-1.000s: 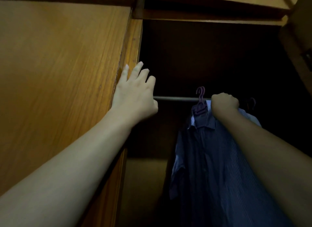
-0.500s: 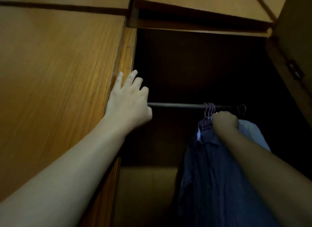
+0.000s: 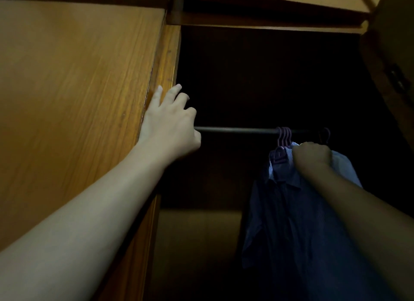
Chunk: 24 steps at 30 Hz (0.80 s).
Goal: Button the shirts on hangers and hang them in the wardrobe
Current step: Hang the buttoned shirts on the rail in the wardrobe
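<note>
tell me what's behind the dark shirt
A paler shirt shows behind the dark shirt, past the right hand. Several pink hooks sit on the rail. Anything further back is covered or too dark to tell.

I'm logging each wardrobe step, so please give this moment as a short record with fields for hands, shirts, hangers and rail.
left hand: open, fingers resting on the edge of the wardrobe door
right hand: curled, gripping the top of the blue shirt
blue shirt: hanging at the right end of the rail
purple hangers: hooks bunched together over the rail
pale shirt: behind the right hand, partly hidden
buttons: too dark to tell
</note>
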Tool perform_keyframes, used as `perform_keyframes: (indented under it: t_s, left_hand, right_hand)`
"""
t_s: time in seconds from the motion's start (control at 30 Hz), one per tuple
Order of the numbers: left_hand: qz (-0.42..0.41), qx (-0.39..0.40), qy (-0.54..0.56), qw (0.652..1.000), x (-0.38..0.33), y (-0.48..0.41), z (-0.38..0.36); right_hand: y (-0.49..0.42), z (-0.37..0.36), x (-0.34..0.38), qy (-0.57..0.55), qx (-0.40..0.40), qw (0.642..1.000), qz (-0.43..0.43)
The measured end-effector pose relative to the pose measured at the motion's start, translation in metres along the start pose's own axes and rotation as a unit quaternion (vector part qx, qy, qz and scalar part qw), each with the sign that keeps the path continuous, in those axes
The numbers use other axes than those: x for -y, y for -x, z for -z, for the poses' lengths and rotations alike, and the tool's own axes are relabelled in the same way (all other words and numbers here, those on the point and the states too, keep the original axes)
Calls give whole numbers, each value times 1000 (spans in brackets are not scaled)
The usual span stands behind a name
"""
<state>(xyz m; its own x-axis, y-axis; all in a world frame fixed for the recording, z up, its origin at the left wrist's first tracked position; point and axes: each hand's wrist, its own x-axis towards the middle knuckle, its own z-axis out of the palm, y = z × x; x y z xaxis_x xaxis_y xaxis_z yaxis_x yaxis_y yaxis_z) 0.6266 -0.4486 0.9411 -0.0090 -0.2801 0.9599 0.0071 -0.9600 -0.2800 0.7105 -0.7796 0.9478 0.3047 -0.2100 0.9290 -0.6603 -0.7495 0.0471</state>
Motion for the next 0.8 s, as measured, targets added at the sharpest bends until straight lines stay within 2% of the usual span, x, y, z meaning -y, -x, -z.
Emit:
perform_keyframes:
  t_s: [0.13, 0.23, 0.37, 0.47, 0.57, 0.63, 0.73, 0.8]
  left_hand:
    - [7, -8, 5, 1000, -1, -1, -1]
    - [10, -23, 18, 1000, -2, 0, 1]
    - [-2, -11, 59, 998, -5, 4, 8]
    - [-7, 27, 147, 989, -3, 13, 17]
    - [-1, -9, 240, 971, -2, 36, 37]
    - [-36, -60, 210, 975, 3, 56, 52]
    - [-69, -102, 155, 980, 26, 86, 79]
    - [-61, -104, 143, 982, 44, 108, 97]
  right_hand:
    - [5, 1, -4, -12, 21, 999, 21]
    - [13, -4, -5, -52, 52, 997, 4]
    - [30, -8, -9, -195, -18, 981, -3]
    - [46, 8, -11, -284, -69, 956, -29]
    - [66, 36, -10, -326, -142, 934, -42]
    - [84, 61, -5, -391, -195, 899, -31]
    - [129, 115, 9, -546, -275, 791, -20]
    - [169, 155, 24, -633, -277, 723, -29]
